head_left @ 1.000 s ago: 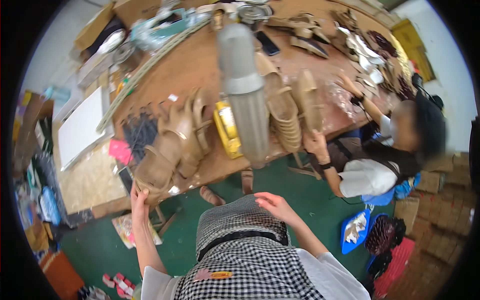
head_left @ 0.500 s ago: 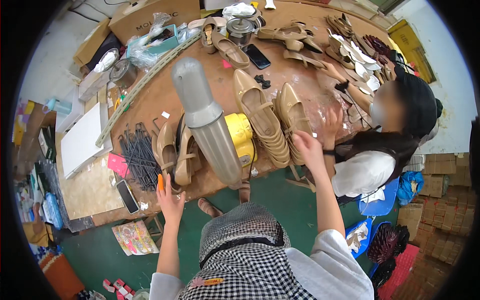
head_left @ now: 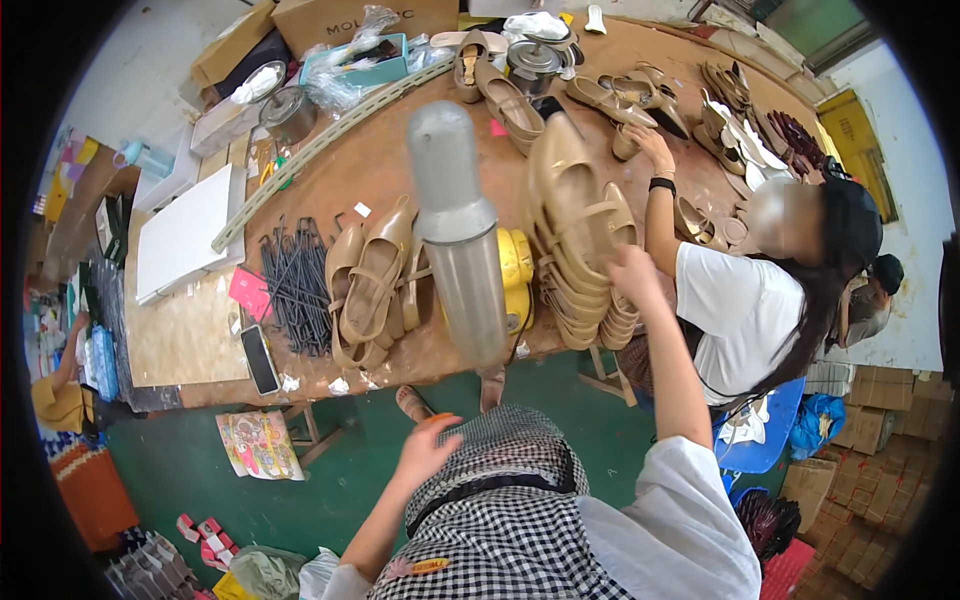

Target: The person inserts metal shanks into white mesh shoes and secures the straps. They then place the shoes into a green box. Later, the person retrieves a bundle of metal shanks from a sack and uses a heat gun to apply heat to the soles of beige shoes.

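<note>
Seemingly midway, the right hand (head_left: 637, 276) curled at nested shoes (head_left: 574, 294), grip unclear; left hand (head_left: 428, 452) hung half-spread; other shoes (head_left: 368, 306) apparently remained.

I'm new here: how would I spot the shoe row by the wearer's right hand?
On the brown table, find the big grey cylinder. To its right are two rows of nested tan shoes. Take the rightmost row, the only one with the wearer's right hand at it.

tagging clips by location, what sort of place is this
Probably a shoe workshop: beige shoes nested in rows on a worktable, a metal-and-yellow machine beside them, and stacked cartons at right.
</note>
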Demonstrator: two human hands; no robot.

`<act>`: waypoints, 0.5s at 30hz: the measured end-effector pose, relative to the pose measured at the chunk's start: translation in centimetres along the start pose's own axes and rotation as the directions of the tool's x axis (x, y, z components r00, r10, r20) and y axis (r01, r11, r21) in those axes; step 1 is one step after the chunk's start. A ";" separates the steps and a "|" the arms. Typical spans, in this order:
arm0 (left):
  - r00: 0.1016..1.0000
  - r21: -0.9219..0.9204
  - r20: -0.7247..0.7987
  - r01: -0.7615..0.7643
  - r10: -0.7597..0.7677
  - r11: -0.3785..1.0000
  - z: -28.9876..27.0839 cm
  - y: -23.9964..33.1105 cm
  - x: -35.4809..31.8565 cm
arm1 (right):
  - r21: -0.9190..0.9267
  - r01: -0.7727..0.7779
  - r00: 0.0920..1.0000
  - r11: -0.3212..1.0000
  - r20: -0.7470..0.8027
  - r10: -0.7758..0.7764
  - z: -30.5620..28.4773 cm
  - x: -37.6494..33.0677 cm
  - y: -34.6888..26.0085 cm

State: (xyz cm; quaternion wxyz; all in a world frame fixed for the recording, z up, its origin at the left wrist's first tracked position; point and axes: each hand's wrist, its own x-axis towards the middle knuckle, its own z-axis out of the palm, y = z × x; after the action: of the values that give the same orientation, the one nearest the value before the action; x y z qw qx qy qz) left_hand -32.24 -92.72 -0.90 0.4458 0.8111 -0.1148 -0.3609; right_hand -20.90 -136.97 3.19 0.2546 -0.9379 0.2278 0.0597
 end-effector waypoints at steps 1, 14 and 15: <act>0.992 -0.042 0.128 -0.013 0.019 0.999 1.2 0.8 1.1 | 0.117 -0.006 1.000 0.993 0.031 0.002 -2.2 -1.2 -1.2; 0.941 -0.755 0.333 0.231 0.055 0.613 7.6 5.5 3.7 | 0.662 -0.404 0.903 0.631 0.400 0.159 3.6 -28.1 -5.0; 0.930 -0.729 0.366 0.258 0.043 0.634 6.1 4.5 3.4 | 0.703 -0.430 0.871 0.567 0.489 0.054 4.2 -29.2 -5.0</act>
State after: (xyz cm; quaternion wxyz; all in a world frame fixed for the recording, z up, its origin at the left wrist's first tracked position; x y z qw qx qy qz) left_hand -33.40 -100.92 -1.01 0.6964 0.4728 0.0212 -0.5394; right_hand -44.58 -119.44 8.43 0.6744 -0.6487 0.3003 0.1847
